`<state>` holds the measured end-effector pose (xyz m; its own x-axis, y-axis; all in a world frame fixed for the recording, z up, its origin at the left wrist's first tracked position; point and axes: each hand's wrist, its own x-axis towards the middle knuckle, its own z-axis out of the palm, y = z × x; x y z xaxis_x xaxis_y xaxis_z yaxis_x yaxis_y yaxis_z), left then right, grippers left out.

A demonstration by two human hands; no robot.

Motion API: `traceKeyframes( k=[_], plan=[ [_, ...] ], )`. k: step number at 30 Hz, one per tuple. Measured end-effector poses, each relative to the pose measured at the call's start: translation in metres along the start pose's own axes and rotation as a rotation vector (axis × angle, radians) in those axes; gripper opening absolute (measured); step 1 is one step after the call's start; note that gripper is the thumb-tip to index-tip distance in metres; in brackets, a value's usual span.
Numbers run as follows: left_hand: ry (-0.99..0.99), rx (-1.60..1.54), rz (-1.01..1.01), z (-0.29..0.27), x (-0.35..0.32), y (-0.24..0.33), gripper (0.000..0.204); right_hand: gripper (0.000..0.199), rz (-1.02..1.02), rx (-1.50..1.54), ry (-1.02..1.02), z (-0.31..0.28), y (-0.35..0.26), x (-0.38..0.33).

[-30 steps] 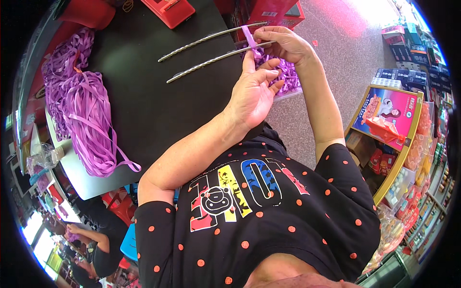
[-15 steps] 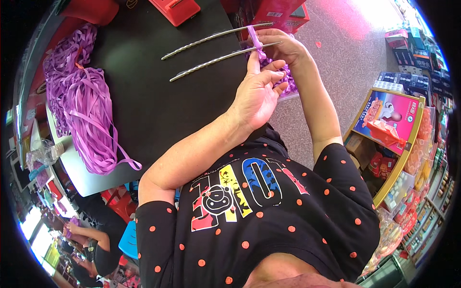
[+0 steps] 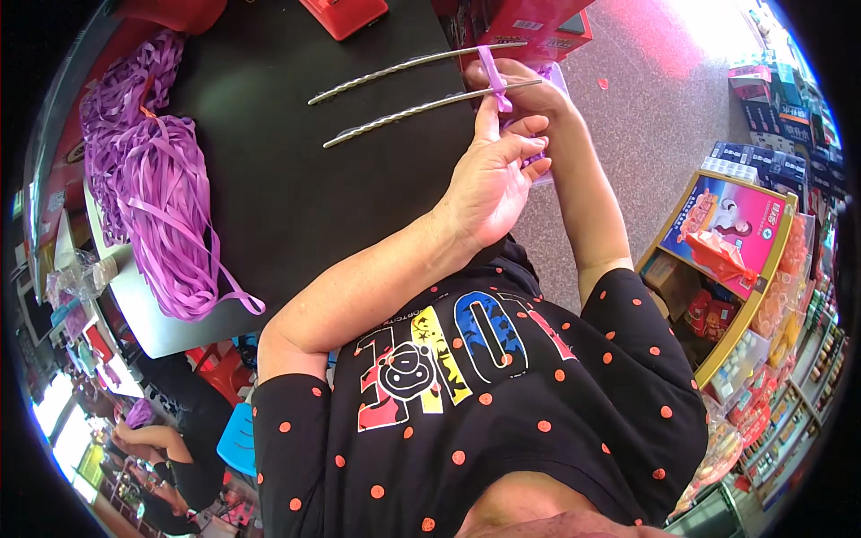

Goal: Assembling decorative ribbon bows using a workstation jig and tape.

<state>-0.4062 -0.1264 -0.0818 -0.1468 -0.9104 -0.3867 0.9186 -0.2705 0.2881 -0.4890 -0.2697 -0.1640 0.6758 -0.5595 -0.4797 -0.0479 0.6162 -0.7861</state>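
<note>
raised hands [image 3: 502, 134] perhaps knot ribbon [image 3: 492, 76] around rods [image 3: 421, 85].

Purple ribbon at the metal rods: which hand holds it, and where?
The left hand pinches the purple ribbon just below the nearer metal rod. The right hand grips behind; its hold is hidden.

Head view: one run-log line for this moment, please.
left hand: pinching purple ribbon | right hand: at ribbon, by two metal rods | ribbon: looped over rods | ribbon pile: on black table
</note>
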Motion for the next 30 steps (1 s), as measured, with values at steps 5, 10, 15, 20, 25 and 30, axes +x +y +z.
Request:
traceKeyframes(
  k=[5,10,15,20,25,30],
  plan=[
    [-0.001,-0.009,0.043,-0.005,-0.001,-0.001,0.072,0.023,-0.274,-0.936,0.313,-0.006,-0.056,-0.039],
    [-0.005,-0.014,0.035,-0.004,0.001,-0.002,0.077,0.020,-0.637,-1.079,0.334,0.041,-0.087,-0.065],
    [-0.005,-0.013,0.026,-0.004,0.002,-0.002,0.081,0.014,-0.956,-1.629,-0.146,0.051,-0.098,-0.046],
    [0.018,-0.007,0.019,0.000,0.001,-0.001,0.080,0.015,-0.856,-1.814,-0.291,0.054,-0.106,-0.039],
    [0.000,0.020,0.014,-0.001,0.001,0.000,0.078,0.015,-0.814,-1.831,-0.393,0.053,-0.113,-0.026],
    [0.004,0.019,0.021,0.000,0.001,0.000,0.075,0.013,-0.811,-1.761,-0.417,0.048,-0.114,-0.030]
  ],
)
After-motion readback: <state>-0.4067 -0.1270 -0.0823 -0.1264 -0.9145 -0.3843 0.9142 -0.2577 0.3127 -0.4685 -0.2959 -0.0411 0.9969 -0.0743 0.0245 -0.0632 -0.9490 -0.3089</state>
